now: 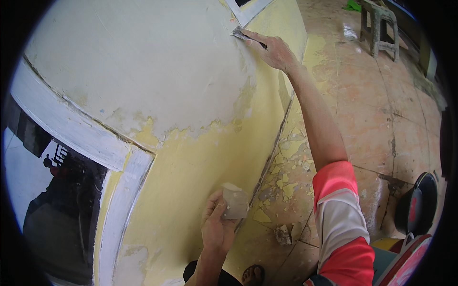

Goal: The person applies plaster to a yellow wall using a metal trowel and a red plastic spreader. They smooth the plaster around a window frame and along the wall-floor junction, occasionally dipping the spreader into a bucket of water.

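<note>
Grasping a scraper [238,33] in the right hand [277,52], with the forefinger stretched along it and the blade against the wall [191,71], just beside the corner of a white frame [244,17]. Pinching a squarish grey plate [235,205] with pale paste [231,187] along its upper rim between thumb and fingers of the left hand [215,221], near the wall's bottom edge. Facing yellow paint flakes [288,190] strewn along that edge on the tiled floor [362,128].

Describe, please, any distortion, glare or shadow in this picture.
Head view: fisheye distortion bows the white frame, and the rim goes black; head view: glare on the tiled floor, upper right; head view: soft shadow on the yellow wall beside the left hand.
</note>
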Demonstrator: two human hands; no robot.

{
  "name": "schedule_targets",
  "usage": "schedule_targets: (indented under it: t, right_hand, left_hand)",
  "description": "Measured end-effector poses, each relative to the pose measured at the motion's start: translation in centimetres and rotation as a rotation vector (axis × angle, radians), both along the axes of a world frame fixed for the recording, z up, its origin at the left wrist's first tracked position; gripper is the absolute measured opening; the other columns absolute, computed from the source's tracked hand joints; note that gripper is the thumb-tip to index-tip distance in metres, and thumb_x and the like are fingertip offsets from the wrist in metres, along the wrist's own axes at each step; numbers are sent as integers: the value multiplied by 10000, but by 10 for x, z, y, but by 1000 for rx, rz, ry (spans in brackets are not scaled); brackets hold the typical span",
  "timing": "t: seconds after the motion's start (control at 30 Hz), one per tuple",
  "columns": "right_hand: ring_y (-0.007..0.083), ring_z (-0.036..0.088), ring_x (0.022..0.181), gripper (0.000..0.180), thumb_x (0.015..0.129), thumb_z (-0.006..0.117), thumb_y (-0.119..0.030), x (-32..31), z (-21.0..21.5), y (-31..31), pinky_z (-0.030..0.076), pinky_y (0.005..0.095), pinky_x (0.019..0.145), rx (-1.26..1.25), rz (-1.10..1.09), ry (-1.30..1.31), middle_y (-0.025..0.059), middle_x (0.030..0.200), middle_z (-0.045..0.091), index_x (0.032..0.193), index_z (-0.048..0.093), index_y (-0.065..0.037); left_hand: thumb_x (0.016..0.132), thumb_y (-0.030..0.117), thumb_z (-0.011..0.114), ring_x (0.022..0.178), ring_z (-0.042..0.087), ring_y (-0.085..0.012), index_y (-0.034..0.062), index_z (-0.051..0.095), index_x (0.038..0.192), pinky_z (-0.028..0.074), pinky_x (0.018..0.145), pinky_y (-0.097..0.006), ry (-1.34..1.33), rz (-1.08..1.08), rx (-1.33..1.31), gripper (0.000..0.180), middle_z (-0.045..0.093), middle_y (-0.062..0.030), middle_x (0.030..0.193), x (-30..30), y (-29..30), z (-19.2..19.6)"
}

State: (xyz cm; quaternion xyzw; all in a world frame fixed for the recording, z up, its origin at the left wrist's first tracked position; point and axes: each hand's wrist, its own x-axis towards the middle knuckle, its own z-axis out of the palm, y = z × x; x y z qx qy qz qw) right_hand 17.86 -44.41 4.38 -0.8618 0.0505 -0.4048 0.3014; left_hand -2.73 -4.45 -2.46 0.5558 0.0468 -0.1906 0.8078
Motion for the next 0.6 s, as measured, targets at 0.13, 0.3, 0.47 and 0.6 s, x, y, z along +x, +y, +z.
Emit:
schedule_targets:
  t: [0.13, 0.3, 0.47, 0.6]
  right_hand:
    - [369, 693, 1064, 446, 1045, 466, -502, -3, -29, 9, 517, 478, 1000, 54, 24, 36, 165, 1107, 748, 1481, 524, -423]
    - [390, 663, 1155, 452, 1057, 451, -453, -4, -97, 23, 489, 476, 1054, 43, 18, -7, 157, 1255, 711, 1500, 510, -387]
    - [389, 646, 1196, 442, 1050, 484, -440, -38, -149, 29, 484, 465, 1070, 113, 113, 232, 151, 1309, 688, 1474, 555, -333]
    - [398, 655, 1184, 443, 1036, 516, -475, -53, -114, 0, 505, 454, 1044, 113, 127, 194, 180, 1277, 697, 1421, 622, -284]
  left_hand:
    - [1048, 102, 515, 1237, 604, -292, 70, 507, 1376, 550, 997, -475, -12, 5, -14, 329, 573, -133, 1372, -2, 1, 1]
    - [1039, 98, 522, 1242, 594, -289, 65, 502, 1374, 542, 1006, -472, -17, 28, 3, 337, 571, -141, 1364, 0, 2, -3]
    - [1034, 93, 526, 1241, 592, -290, 56, 502, 1374, 543, 1006, -473, -28, 23, 8, 342, 566, -150, 1367, 3, 1, -8]
    - [1037, 96, 525, 1238, 593, -291, 57, 495, 1386, 547, 1008, -474, -44, -4, -3, 353, 561, -152, 1373, 1, -1, -4]
